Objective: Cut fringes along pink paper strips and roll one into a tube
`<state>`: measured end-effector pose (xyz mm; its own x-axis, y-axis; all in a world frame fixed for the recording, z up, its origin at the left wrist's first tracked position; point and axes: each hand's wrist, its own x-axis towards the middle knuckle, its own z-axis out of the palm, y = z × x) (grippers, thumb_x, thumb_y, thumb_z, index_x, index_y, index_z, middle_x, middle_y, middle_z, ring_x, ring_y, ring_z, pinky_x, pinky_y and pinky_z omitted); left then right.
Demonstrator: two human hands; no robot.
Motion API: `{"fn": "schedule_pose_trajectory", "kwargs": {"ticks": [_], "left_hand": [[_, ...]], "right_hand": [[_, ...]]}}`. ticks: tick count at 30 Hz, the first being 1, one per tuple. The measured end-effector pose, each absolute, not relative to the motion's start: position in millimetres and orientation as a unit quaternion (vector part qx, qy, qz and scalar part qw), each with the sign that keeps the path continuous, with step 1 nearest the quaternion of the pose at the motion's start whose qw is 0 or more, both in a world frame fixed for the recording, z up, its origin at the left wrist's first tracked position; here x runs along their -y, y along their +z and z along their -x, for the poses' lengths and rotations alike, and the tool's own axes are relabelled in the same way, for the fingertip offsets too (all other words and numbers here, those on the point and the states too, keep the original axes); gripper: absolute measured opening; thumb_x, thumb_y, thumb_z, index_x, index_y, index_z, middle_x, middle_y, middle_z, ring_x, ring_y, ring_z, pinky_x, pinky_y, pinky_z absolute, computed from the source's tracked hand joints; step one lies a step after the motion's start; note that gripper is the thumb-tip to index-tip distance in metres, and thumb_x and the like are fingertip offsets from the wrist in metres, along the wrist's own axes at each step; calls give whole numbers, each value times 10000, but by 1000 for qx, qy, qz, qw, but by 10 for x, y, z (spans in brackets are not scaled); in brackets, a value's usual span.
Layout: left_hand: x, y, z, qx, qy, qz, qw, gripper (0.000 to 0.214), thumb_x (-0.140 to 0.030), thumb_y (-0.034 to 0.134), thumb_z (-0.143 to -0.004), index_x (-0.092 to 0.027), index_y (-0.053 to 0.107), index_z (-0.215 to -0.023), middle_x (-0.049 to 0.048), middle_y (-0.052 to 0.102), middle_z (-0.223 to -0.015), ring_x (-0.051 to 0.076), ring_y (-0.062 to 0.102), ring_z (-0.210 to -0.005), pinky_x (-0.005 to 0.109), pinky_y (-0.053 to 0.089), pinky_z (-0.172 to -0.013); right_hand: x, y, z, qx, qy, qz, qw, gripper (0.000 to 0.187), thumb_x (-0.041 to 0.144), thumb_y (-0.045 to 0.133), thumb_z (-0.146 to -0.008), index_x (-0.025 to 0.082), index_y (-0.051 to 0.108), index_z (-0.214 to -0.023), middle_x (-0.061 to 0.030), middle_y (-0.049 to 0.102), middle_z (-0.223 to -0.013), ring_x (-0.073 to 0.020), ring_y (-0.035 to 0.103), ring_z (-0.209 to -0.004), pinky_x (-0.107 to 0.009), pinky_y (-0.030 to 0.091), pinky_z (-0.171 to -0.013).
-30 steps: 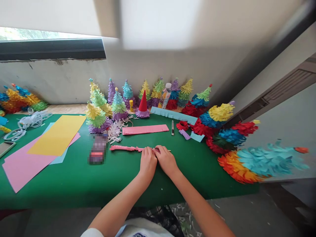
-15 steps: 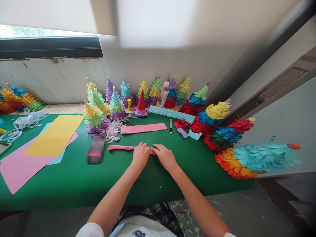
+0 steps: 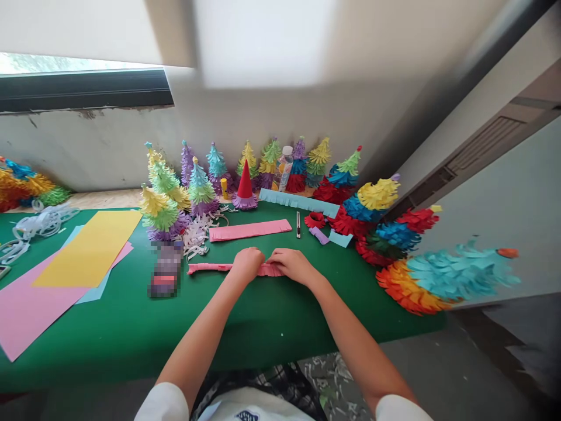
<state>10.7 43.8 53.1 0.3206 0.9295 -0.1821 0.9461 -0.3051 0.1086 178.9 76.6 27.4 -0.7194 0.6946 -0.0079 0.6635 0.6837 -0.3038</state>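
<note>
My left hand (image 3: 246,264) and my right hand (image 3: 292,264) rest close together on a long pink fringed paper strip (image 3: 210,268) that lies on the green table (image 3: 263,327). Both hands have curled fingers pressing on the strip, which sticks out to the left of my left hand and shows again between the hands. A second, flat pink fringed strip (image 3: 249,230) lies just beyond them.
Paper cone trees (image 3: 164,199) stand along the back wall and lie piled at right (image 3: 390,234). A red cone (image 3: 244,184), a bottle (image 3: 283,168), a utility knife (image 3: 298,224), a light blue strip (image 3: 298,202), white scraps (image 3: 195,234), yellow paper (image 3: 90,248) and pink paper (image 3: 30,304) sheets sit around.
My hands have drawn slightly apart along the pink strip, the left one sliding leftward. The view shifted a little to the right.
</note>
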Motion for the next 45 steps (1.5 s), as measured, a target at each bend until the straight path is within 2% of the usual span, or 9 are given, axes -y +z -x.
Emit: {"fn": "schedule_pose_trajectory", "kwargs": {"ticks": [6, 10, 16, 20, 24, 27, 31, 34, 45], "left_hand": [[-346, 459, -241, -579, -26, -813, 59, 229, -80, 432, -887, -129, 649, -940, 106, 604, -938, 223, 561, -976, 294, 479, -744], [-265, 348, -319, -593, -9, -804, 35, 214, -82, 426, -895, -113, 620, -979, 114, 586, -950, 226, 560, -927, 312, 485, -715], [-223, 216, -360, -620, 12, -785, -2, 193, -66, 435, -893, -114, 619, -926, 105, 569, -903, 211, 561, -853, 300, 477, -685], [-172, 164, -385, -625, 26, -780, -25, 227, -63, 404, -909, -110, 619, -964, 104, 569, -922, 204, 557, -850, 288, 478, -679], [-91, 121, -422, -624, 30, -779, -43, 247, -39, 407, -898, -102, 639, -953, 106, 579, -912, 204, 558, -873, 278, 490, -686], [-17, 84, -453, -622, 31, -780, -56, 250, -31, 427, -883, -83, 642, -1001, 111, 600, -889, 207, 566, -891, 312, 497, -765], [94, 9, -490, -635, 38, -768, -76, 334, -55, 419, -890, -38, 578, -1183, 199, 596, -1122, 264, 534, -1108, 393, 451, -924], [168, -46, -507, -650, 37, -753, -94, 386, -72, 422, -885, -17, 538, -1249, 245, 527, -1276, 306, 479, -1216, 432, 401, -998], [299, -71, -534, -657, 64, -748, -72, 417, -79, 398, -884, -51, 513, -1284, 216, 564, -1241, 289, 507, -1190, 463, 408, -1010]], "right_hand": [[-696, 305, -1770, 930, 54, 364, 23, 210, 88, 508, -844, 181, 681, -918, -61, 644, -967, -151, 562, -837, -224, 352, -607], [-637, 264, -1792, 939, 1, 343, 18, 233, 30, 491, -831, 165, 666, -902, -79, 623, -1028, -162, 547, -850, -246, 391, -651], [-585, 28, -1726, 936, -101, 331, 67, 255, 92, 410, -924, 120, 654, -855, -79, 594, -772, -172, 517, -712, -276, 414, -622], [-503, -81, -1673, 913, -133, 366, 118, 282, 92, 380, -939, 122, 657, -893, -74, 570, -727, -174, 509, -697, -267, 407, -585], [-376, -95, -1663, 905, -128, 390, 111, 287, 120, 374, -949, 121, 660, -970, -99, 607, -799, -190, 539, -762, -264, 449, -592], [-272, -114, -1672, 897, -115, 411, 111, 306, 120, 370, -941, 115, 639, -1086, -139, 644, -993, -216, 570, -907, -264, 499, -617], [-163, -203, -1691, 890, -93, 427, 129, 376, 88, 410, -885, 70, 579, -1220, -182, 550, -1292, -285, 483, -1205, -347, 528, -847], [-96, -263, -1703, 895, -70, 418, 140, 410, 91, 402, -871, 34, 558, -1247, -212, 539, -1305, -290, 476, -1238, -421, 459, -986], [95, -172, -1662, 880, -79, 439, 167, 442, 132, 372, -875, 10, 530, -1269, -214, 594, -1225, -283, 544, -1142, -431, 443, -994]]}}
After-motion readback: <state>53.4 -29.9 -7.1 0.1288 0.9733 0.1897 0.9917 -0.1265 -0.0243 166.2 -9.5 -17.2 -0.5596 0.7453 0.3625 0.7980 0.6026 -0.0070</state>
